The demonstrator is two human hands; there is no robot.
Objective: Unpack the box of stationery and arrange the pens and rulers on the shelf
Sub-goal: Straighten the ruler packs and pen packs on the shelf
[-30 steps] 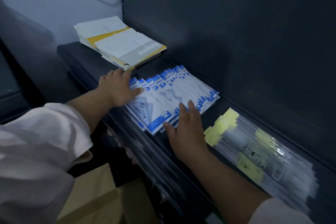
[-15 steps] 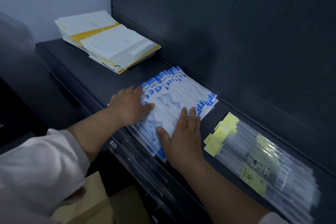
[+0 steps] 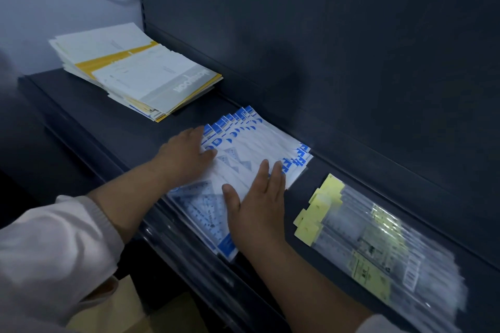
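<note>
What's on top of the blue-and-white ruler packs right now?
Only the two hands: the left hand rests on the left edge of the ruler packs, and the right hand lies flat across their near end. The pack fronts under both palms are hidden.

Bare shelf [image 3: 108, 127] between booklet stack [image 3: 135, 73] and ruler packs [image 3: 259, 140], rear blocked — back panel [image 3: 324, 57]

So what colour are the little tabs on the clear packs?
Pale yellow. The tabs show best in the head view.
</note>
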